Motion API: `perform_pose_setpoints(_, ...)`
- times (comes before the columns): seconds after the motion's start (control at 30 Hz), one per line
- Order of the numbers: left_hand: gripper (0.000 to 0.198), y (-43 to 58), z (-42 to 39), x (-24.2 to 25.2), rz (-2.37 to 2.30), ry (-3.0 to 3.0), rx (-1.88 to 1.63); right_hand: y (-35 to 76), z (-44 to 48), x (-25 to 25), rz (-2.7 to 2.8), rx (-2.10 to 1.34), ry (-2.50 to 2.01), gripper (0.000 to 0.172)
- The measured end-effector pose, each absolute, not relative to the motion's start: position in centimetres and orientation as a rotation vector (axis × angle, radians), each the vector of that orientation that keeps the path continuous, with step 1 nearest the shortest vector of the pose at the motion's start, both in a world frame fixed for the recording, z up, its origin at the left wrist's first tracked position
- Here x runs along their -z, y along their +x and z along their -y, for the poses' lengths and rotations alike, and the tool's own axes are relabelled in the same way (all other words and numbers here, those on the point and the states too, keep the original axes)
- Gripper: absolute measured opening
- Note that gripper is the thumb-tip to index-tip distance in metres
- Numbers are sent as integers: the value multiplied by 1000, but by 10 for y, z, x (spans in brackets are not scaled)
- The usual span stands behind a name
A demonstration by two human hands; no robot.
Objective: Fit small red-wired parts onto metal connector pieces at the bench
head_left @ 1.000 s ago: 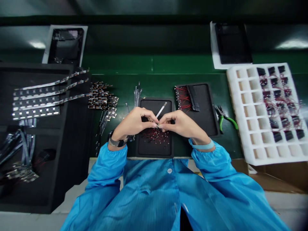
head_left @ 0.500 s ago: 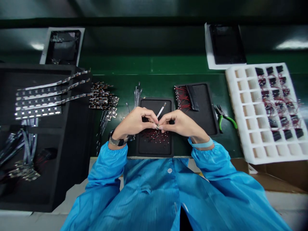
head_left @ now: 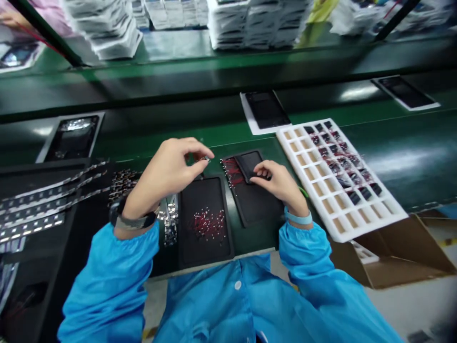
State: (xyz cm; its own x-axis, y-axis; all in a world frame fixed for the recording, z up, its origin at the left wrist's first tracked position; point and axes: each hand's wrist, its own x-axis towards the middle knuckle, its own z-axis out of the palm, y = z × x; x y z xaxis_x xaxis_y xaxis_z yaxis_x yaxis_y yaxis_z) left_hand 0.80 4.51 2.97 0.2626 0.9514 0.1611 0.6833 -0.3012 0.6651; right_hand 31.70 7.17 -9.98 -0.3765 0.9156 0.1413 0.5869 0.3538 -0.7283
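Observation:
My left hand (head_left: 169, 166) is raised left of the trays, thumb and forefinger pinched on a small circuit board (head_left: 205, 158), mostly hidden by the fingers. Over the right black tray (head_left: 262, 209), my right hand (head_left: 280, 183) has its fingers closed on a black part at the near end of a row of black wired parts (head_left: 248, 166). Red wires (head_left: 232, 171) with pale tips fan out from the row's left side. In the middle black tray (head_left: 189, 247) lies a loose heap of short red wires (head_left: 210, 224).
A white foam tray (head_left: 321, 190) at right holds black wired parts in some pockets. Circuit boards (head_left: 123, 183) and flex strips (head_left: 53, 197) lie at left. Panels on white sheets (head_left: 266, 109) rest at the back, beneath stacked white packs (head_left: 246, 24). A cardboard box (head_left: 410, 252) stands lower right.
My hands have parted from their shared pinch over the middle tray. The left has gone up and left with the small circuit board; the right has reached the black wired parts. The view has shifted.

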Motion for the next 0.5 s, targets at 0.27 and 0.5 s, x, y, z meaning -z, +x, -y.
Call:
perform_pose_setpoints(0.27, 18, 128, -193, -19, -1238, 2009, -1174, 308, -63, 124, 2449, -551, -1375, 27)
perform_pose_setpoints(0.5, 15, 206, -295, 53, -1396, 1442, -1322, 317, -65, 118, 2464, -740, -1308, 12)
